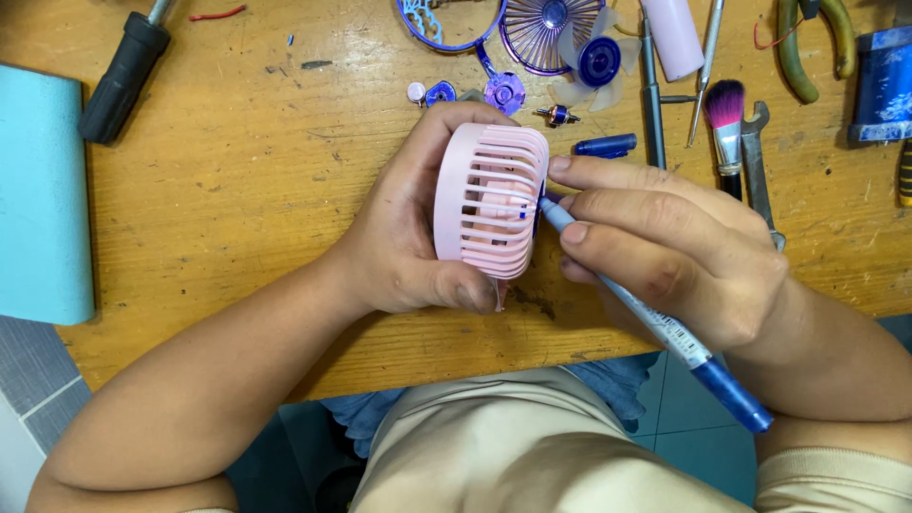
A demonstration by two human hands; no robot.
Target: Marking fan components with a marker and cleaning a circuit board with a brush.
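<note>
While the left hand [408, 237] grips a pink fan cage [492, 199] on edge above the wooden table [237, 180], fingers curled round its back and thumb under its rim, the right hand [665, 247] pinches a blue pen [655, 318] whose tip touches the cage's slats. Beyond lie a purple fan grille [541, 33], a clear fan blade [598, 62], a makeup brush [727, 123] and a wrench [757, 161].

Under my fingers is a yellow wooden surface [237, 190] with scratches and dark spots. Its front edge runs just below my fingers. Lower down I see a grey-blue tiled floor [38, 380]. The light is bright and even.
</note>
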